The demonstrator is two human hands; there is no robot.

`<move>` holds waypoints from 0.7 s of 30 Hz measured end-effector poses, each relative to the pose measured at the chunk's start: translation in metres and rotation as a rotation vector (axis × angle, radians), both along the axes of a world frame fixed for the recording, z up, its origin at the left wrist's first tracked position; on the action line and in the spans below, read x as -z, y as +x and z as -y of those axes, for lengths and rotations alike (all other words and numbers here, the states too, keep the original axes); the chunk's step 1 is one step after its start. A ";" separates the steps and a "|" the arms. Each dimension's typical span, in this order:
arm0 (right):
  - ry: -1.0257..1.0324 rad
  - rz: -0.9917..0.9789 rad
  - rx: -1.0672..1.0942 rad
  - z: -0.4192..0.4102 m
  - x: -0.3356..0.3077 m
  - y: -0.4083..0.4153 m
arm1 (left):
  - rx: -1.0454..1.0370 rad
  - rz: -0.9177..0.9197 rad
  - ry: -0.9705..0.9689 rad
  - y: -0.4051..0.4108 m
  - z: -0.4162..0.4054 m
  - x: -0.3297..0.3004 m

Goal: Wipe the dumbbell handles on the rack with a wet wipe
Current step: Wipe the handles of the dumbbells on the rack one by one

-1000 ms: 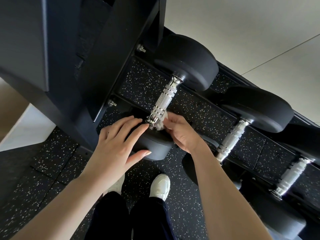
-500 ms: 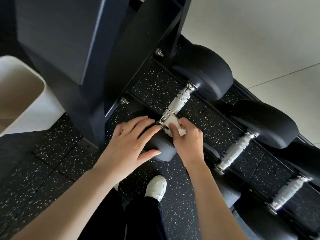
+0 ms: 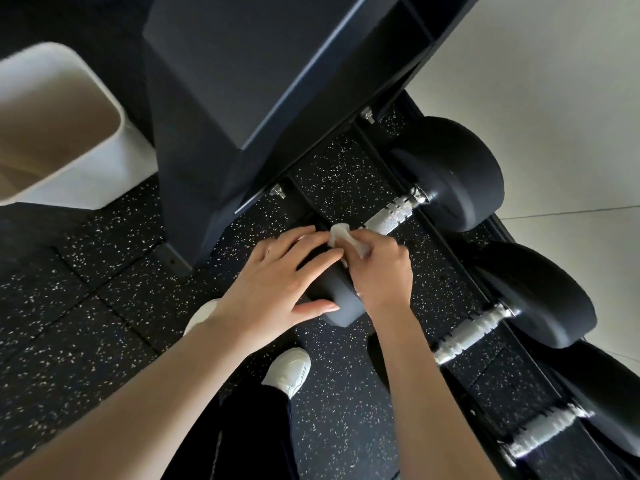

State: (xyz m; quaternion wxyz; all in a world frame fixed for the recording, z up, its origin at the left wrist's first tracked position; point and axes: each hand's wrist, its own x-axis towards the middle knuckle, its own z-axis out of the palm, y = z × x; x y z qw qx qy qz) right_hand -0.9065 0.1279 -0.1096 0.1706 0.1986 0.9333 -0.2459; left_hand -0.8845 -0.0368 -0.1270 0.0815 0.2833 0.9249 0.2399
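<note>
Three black dumbbells lie side by side on the low rack (image 3: pixel 446 258). The nearest dumbbell's chrome handle (image 3: pixel 391 214) runs between its far head (image 3: pixel 457 171) and its near head (image 3: pixel 337 299). My right hand (image 3: pixel 381 268) grips a white wet wipe (image 3: pixel 341 235) against the near end of that handle. Flat on top of the near head rests my left hand (image 3: pixel 273 285), fingers straight. Further right, the second handle (image 3: pixel 471 332) and third handle (image 3: pixel 547 431) are bare.
The rack's dark upright post (image 3: pixel 225 140) rises just left of my hands. A white bin (image 3: pixel 59 133) stands at the left on the speckled rubber floor (image 3: pixel 69 306). My white shoes (image 3: pixel 289 370) are below. Pale floor (image 3: pixel 554 81) lies beyond the rack.
The view has swung so the white bin shows more at the left. My right hand stays at the handle's near end, now curled more over the wipe. My left hand stays on the near head.
</note>
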 end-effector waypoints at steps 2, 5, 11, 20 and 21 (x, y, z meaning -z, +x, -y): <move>0.045 0.077 -0.015 0.002 -0.003 -0.006 | -0.005 0.004 0.007 0.001 0.001 0.001; 0.109 0.141 -0.055 0.006 -0.005 -0.017 | -0.002 0.014 0.004 0.000 0.001 0.002; 0.265 0.172 -0.161 0.012 -0.009 -0.026 | -0.022 -0.003 0.030 0.000 0.001 0.005; 0.421 0.181 -0.282 0.007 -0.012 -0.042 | -0.010 -0.025 0.035 -0.001 0.003 0.005; 0.424 0.180 -0.296 0.007 -0.011 -0.043 | -0.011 -0.027 0.037 -0.001 0.003 0.005</move>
